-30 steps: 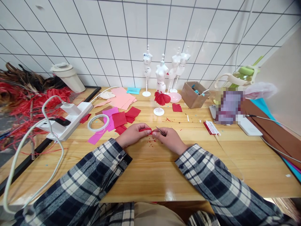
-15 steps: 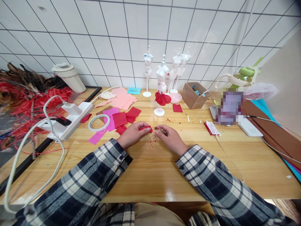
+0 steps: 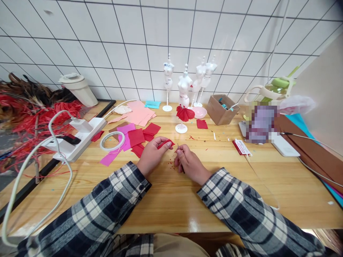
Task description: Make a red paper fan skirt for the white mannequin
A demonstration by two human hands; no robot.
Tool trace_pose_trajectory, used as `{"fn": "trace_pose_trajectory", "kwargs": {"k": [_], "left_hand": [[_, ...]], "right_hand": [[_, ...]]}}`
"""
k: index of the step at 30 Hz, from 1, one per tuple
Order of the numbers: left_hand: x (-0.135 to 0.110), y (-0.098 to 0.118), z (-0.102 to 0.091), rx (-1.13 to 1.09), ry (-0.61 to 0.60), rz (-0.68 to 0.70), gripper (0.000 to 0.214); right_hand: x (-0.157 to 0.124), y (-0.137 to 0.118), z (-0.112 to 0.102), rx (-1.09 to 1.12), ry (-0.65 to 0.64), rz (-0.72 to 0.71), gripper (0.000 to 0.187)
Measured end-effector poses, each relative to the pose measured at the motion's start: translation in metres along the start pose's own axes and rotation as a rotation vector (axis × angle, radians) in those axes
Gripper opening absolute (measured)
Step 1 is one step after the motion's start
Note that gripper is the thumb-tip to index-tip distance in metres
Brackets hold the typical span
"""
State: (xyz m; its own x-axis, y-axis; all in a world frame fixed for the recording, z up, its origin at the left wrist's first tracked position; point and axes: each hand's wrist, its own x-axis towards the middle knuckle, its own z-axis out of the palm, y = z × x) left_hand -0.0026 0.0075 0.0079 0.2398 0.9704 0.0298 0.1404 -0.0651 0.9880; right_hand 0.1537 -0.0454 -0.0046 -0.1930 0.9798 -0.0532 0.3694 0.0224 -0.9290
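My left hand (image 3: pixel 152 154) pinches a folded piece of red crepe paper (image 3: pixel 164 143) between thumb and fingers; its end sticks out to the right. Close beside it, my right hand (image 3: pixel 190 162) is closed round small scissors (image 3: pixel 178 146). Only a thin metal tip and a dark bit below the palm show; the fingers hide the remainder. The tip is near the paper's end, apart from it. Tiny red scraps (image 3: pixel 171 165) lie on the table between my hands. Straight ahead, a white mini mannequin (image 3: pixel 184 85) wears a pleated red paper skirt (image 3: pixel 185 113).
Several mannequins stand behind, by the tiled wall. Left are red and pink paper sheets (image 3: pixel 136 136), a tape roll (image 3: pixel 102 142) and a power strip (image 3: pixel 92 132) with looping cables. Right are a pink dish (image 3: pixel 200 113), a cardboard box (image 3: pixel 222 113) and a blurred phone (image 3: pixel 261 123).
My right hand has turned and moved slightly down, its fingers curling tighter round the scissors, with the tip now pointing up. The left hand keeps its pinch on the red paper, shifted slightly right.
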Motion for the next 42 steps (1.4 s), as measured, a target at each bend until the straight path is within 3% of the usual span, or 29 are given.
{"fn": "trace_pose_trajectory", "kwargs": {"k": [14,19,21,25,28,34,36,38,40,42], "left_hand": [[-0.003,0.003,0.002,0.056,0.031,0.006,0.025],[-0.003,0.001,0.002,0.025,0.027,-0.003,0.028],[-0.001,0.0,0.0,-0.028,0.031,-0.013,0.03],[0.013,-0.004,-0.021,-0.201,0.206,0.021,0.032],[0.02,-0.007,-0.045,-0.347,0.336,0.019,0.03],[0.014,-0.023,-0.074,-0.276,0.292,-0.039,0.035],[0.015,-0.028,-0.076,-0.214,0.289,-0.06,0.037],[0.017,-0.032,-0.078,-0.171,0.316,-0.062,0.04],[0.02,-0.035,-0.08,-0.172,0.352,-0.061,0.043],[0.021,-0.036,-0.082,-0.162,0.364,-0.073,0.045]], "right_hand": [[-0.001,-0.001,-0.001,0.003,-0.048,-0.008,0.023],[0.002,-0.001,-0.017,-0.355,0.187,-0.065,0.026],[0.004,0.001,-0.025,-0.511,0.222,-0.043,0.027],[0.006,0.001,-0.036,-0.617,0.183,-0.076,0.032],[0.007,0.001,-0.047,-0.693,0.266,-0.064,0.035],[0.016,0.019,-0.075,-0.944,0.366,0.115,0.037],[0.017,0.021,-0.072,-0.991,0.418,0.1,0.036],[0.013,0.016,-0.057,-0.978,0.441,-0.003,0.042],[0.003,0.007,-0.034,-0.903,0.304,-0.21,0.054],[-0.008,-0.001,-0.011,-0.79,-0.077,-0.523,0.063]]}}
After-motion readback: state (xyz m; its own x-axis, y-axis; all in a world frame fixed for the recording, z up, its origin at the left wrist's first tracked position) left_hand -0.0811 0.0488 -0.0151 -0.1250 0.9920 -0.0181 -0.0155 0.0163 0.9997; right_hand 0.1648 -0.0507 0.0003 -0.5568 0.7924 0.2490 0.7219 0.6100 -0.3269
